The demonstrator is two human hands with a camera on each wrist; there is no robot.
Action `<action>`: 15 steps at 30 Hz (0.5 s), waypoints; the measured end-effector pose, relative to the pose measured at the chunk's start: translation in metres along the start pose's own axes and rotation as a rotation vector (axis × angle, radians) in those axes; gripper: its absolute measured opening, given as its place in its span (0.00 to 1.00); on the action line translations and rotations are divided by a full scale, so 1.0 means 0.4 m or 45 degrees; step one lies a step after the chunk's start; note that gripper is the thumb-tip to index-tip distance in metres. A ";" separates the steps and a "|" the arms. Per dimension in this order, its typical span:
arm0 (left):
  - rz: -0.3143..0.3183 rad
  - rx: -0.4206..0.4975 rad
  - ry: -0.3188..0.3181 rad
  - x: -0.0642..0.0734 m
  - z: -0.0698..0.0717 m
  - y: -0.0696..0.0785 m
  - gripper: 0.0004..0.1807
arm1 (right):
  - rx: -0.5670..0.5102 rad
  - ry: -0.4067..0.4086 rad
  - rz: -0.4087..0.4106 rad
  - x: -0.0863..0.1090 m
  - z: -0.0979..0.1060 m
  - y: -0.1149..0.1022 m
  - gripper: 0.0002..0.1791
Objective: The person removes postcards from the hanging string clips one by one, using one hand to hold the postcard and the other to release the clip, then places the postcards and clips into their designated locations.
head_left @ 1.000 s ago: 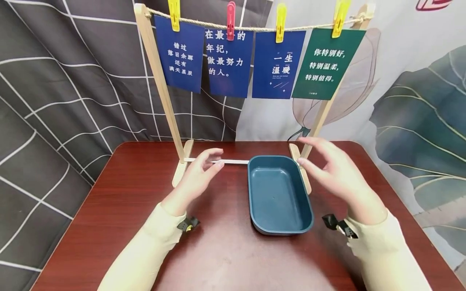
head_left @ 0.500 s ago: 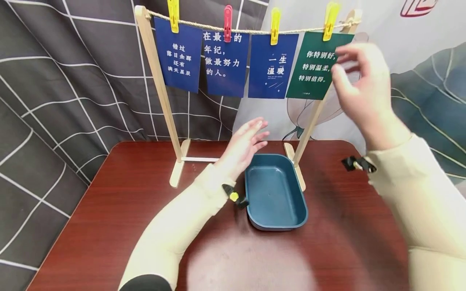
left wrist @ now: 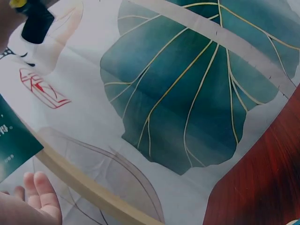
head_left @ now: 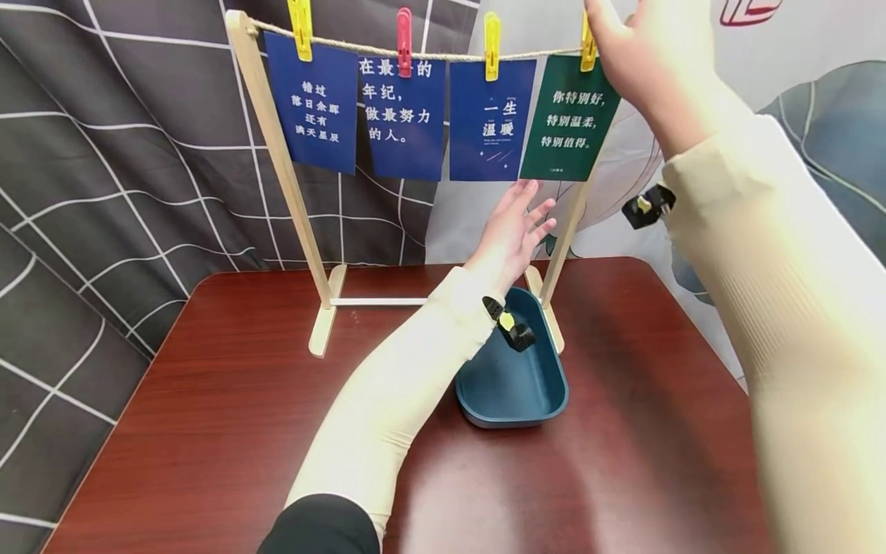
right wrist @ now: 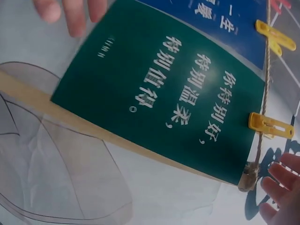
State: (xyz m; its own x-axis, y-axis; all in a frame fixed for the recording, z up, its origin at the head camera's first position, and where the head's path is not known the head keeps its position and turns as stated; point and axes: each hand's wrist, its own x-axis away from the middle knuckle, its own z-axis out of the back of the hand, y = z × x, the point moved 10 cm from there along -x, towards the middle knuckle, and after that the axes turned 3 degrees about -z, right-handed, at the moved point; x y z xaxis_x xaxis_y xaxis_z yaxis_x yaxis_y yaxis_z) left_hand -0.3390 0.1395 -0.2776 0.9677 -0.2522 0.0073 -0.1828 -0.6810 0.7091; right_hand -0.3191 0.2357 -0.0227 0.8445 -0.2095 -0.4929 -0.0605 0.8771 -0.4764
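A green card (head_left: pixel 564 158) with white writing hangs from a rope (head_left: pixel 443 56) by a yellow clothespin (right wrist: pixel 271 125). My right hand (head_left: pixel 661 69) is raised beside this clothespin, partly cut off by the top of the head view. Its fingers (right wrist: pixel 281 183) are spread near the rope's knotted end in the right wrist view, apart from the clothespin. Just under the green card, my left hand (head_left: pixel 508 235) reaches up with extended fingers and holds nothing. To the left hang several blue cards (head_left: pixel 484 158), each with its own clothespin, one of them pink (head_left: pixel 404 42).
A wooden frame (head_left: pixel 280 161) carries the rope and stands on a red-brown table (head_left: pixel 228 400). The blue plastic bin (head_left: pixel 512 392) sits at the frame's right foot, partly behind my left forearm. Patterned cloth (head_left: pixel 173 154) hangs behind.
My right hand has risen from beside the bin to the rope's right end. My left hand has moved right and up to below the green card.
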 end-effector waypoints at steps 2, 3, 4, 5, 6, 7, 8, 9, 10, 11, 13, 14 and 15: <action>-0.011 0.032 -0.010 -0.004 -0.005 0.008 0.21 | 0.020 -0.058 -0.041 -0.017 -0.019 -0.005 0.37; -0.021 0.041 -0.008 -0.004 -0.005 0.013 0.20 | 0.035 -0.087 -0.053 -0.023 -0.029 -0.010 0.37; -0.031 0.051 -0.003 -0.004 -0.004 0.018 0.19 | 0.049 -0.118 -0.054 -0.029 -0.038 -0.017 0.36; -0.043 0.065 0.007 -0.005 -0.002 0.023 0.18 | 0.066 -0.149 -0.045 -0.032 -0.048 -0.026 0.35; -0.054 0.075 0.015 -0.004 0.000 0.029 0.16 | 0.089 -0.172 -0.034 -0.034 -0.057 -0.034 0.35; -0.062 0.086 0.022 -0.003 0.001 0.033 0.15 | 0.106 -0.185 -0.016 -0.035 -0.066 -0.043 0.34; -0.068 0.097 0.029 -0.002 0.001 0.036 0.13 | 0.122 -0.190 0.018 -0.036 -0.072 -0.055 0.34; -0.067 0.108 0.036 -0.001 0.001 0.038 0.11 | 0.131 -0.187 0.043 -0.036 -0.076 -0.064 0.33; -0.063 0.117 0.038 0.000 -0.001 0.037 0.10 | 0.136 -0.189 0.059 -0.037 -0.079 -0.069 0.32; -0.060 0.125 0.038 0.001 -0.003 0.037 0.08 | 0.135 -0.185 0.069 -0.037 -0.082 -0.072 0.32; -0.052 0.132 0.035 0.004 -0.009 0.033 0.07 | 0.128 -0.186 0.063 -0.038 -0.083 -0.069 0.31; -0.046 0.134 0.038 0.005 -0.011 0.029 0.07 | 0.116 -0.183 0.055 -0.040 -0.082 -0.064 0.29; -0.041 0.136 0.041 0.006 -0.013 0.025 0.07 | 0.109 -0.184 0.040 -0.040 -0.080 -0.056 0.29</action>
State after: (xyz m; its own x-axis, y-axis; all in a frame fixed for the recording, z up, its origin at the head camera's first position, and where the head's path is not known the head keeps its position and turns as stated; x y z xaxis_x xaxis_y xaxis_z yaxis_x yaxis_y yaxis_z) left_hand -0.3376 0.1355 -0.2670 0.9781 -0.2080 0.0096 -0.1673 -0.7580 0.6305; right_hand -0.3483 0.2058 -0.0273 0.9110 -0.1228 -0.3938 -0.0476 0.9170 -0.3961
